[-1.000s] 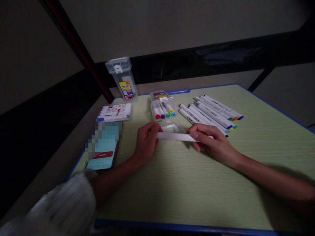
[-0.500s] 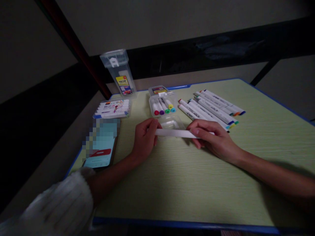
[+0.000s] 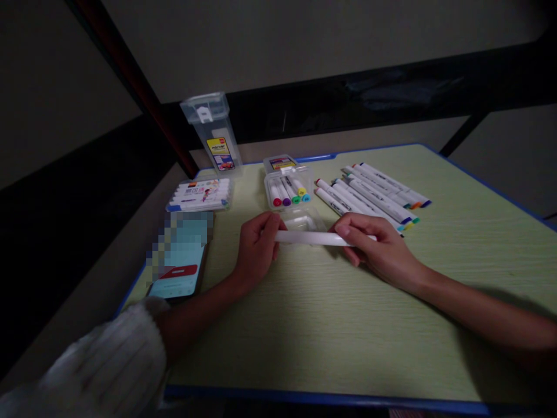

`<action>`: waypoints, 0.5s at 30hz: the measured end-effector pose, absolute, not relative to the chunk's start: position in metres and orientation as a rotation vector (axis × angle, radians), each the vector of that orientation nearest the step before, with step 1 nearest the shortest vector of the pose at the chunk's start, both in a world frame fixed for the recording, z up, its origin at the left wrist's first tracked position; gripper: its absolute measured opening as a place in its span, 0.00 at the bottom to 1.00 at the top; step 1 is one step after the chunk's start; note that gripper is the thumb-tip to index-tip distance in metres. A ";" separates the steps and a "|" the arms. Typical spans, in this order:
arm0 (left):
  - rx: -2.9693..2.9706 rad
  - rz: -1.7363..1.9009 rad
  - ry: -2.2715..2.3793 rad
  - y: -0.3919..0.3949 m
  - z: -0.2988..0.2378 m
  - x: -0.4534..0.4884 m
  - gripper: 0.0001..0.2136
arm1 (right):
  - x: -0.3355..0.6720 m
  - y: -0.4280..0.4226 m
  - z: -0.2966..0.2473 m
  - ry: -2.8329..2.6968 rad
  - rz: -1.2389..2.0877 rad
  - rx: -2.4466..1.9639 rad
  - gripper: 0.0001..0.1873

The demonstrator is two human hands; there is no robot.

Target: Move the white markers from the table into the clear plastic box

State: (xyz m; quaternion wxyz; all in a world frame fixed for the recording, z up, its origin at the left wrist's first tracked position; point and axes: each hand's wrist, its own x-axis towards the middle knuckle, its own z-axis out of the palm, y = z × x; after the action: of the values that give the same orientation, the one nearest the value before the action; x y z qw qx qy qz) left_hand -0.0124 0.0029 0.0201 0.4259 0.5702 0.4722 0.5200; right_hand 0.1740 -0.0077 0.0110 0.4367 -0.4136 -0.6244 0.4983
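A white marker (image 3: 307,237) is held level above the table between my two hands. My left hand (image 3: 259,244) pinches its left end, fingers closed round the tip. My right hand (image 3: 369,244) grips the other end between thumb and fingers, and a bit of the barrel shows past the thumb. Just behind the marker lies a clear plastic lid or tray (image 3: 300,222), partly covered by it. Beyond that is a clear box (image 3: 288,183) of markers with red, purple, green, blue and yellow ends. Loose white markers (image 3: 369,194) lie behind my right hand.
A phone (image 3: 180,255) with a lit screen lies left of my left hand. Behind it rests a flat pack of white pens (image 3: 200,193). A tall clear marker case (image 3: 215,133) stands at the back left of the blue-edged table (image 3: 304,331).
Both hands keep their hold on the marker, which is tilted slightly less, its left end a little lower. The camera view has shifted slightly. The other things appear unmoved.
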 end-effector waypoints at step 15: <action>1.448 1.282 1.191 0.003 0.019 -0.013 0.14 | 0.175 -0.007 0.008 -1.436 1.169 -0.983 0.09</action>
State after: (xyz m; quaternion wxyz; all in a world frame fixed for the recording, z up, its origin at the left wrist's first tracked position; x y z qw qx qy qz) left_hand -0.0127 0.0030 0.0188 0.4216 0.5781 0.4757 0.5117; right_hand 0.1751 -0.0074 0.0084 0.4991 -0.4063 -0.5936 0.4832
